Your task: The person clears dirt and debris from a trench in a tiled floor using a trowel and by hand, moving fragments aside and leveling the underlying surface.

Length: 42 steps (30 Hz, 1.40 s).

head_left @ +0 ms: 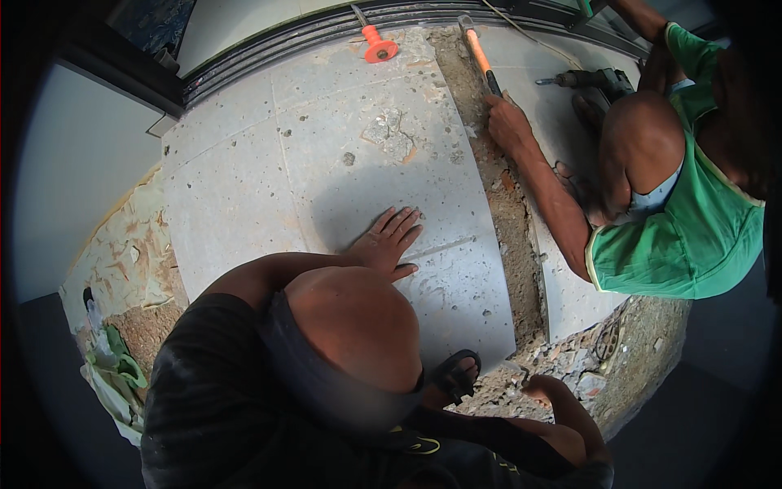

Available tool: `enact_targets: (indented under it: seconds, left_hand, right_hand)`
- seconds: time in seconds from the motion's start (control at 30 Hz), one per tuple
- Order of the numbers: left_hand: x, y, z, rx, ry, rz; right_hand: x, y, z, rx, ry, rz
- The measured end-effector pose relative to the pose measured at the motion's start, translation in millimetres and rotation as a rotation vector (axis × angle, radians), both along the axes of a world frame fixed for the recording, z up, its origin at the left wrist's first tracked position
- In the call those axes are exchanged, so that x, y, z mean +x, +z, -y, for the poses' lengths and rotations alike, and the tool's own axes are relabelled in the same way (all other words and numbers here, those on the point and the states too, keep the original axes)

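Note:
My left hand (386,245) lies flat on a dusty grey floor tile (244,196), fingers spread. Beyond my sandalled foot (461,375), my right hand (539,389) is low over broken rubble (489,395). Its fingers are curled, and a thin greyish piece sticks out by the fingertips, too small to name. Between the tiles runs a trench of exposed mortar (509,220). Across it, a co-worker in green (684,236) squats and grips a hammer (474,50) with an orange and black handle, its head by the trench's far end.
A chisel with an orange hand guard (379,47) rests by the dark sliding-door track (244,69). A power drill (590,80) lies near the co-worker's foot. Mortar chips (391,137) litter the tiles. At left are torn sheeting (134,244) and a green cloth (122,359).

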<state>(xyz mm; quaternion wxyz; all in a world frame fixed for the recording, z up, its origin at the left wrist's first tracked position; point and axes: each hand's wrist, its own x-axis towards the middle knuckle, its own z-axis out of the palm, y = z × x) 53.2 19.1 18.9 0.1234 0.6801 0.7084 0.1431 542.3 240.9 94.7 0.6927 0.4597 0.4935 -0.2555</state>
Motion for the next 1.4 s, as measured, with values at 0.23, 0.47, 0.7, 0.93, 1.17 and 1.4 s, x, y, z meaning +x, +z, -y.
enact_targets:
  seconds: [0.23, 0.47, 0.7, 0.93, 1.17, 1.4]
  left_hand:
    - [0, -3, -2, -0.005, 0.0, 0.01]
    - [-1, 0, -1, -0.028, -0.004, -0.005]
    - [0, -1, -1, -0.005, 0.0, -0.01]
    - [0, -1, -1, -0.01, 0.0, 0.007]
    - [0, 2, -2, -0.013, -0.006, 0.016]
    - [0, -1, 1, -0.023, -0.003, 0.013]
  right_hand:
    - [12, -8, -3, -0.002, -0.003, 0.037]
    - [10, -7, -3, -0.015, 0.018, 0.027]
    - [8, -7, -2, 0.005, 0.017, 0.016]
    - [1, -1, -1, 0.011, 0.038, -0.015]
    - [2, -1, -1, -0.007, 0.036, -0.013]
    - [0, 0, -1, 0.019, 0.026, -0.009]
